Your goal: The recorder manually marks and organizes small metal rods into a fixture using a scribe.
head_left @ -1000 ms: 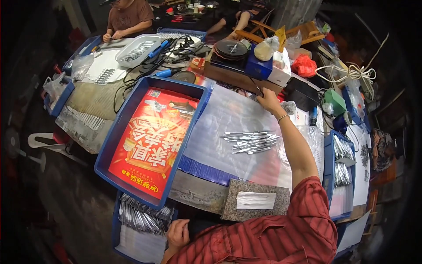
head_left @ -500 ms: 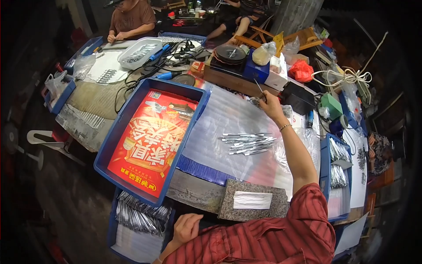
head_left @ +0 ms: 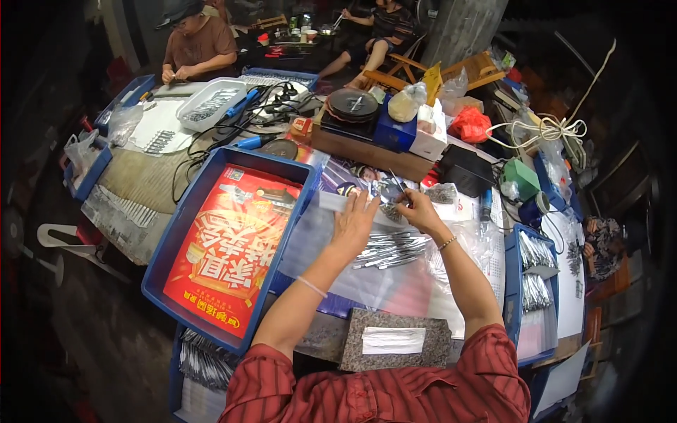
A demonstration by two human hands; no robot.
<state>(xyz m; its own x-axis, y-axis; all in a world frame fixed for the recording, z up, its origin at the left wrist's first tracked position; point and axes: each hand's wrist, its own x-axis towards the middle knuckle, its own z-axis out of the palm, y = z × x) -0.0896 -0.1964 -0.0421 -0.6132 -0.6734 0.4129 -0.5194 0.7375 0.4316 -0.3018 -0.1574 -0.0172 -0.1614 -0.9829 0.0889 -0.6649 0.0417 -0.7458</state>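
Note:
My right hand is closed around a thin pointed metal tool, its tip pointing up and away; its exact kind is too small to make out. Just beside that hand lies a small heap of dark metal bits. My left hand reaches over the clear plastic sheeting, fingers apart and holding nothing. Close in front of both hands is a loose bundle of slim silver metal rods, partly behind the left hand.
A blue tray with a red printed sheet stands to my left. Blue bins of silver rods are at lower left and right. A stone slab lies at the near edge. Boxes, cables and a seated co-worker are beyond.
My left hand has risen from near my body to the sheeting beside the rods. The right hand, still gripping the tool, has drawn nearer and lower. The whole view has shifted slightly.

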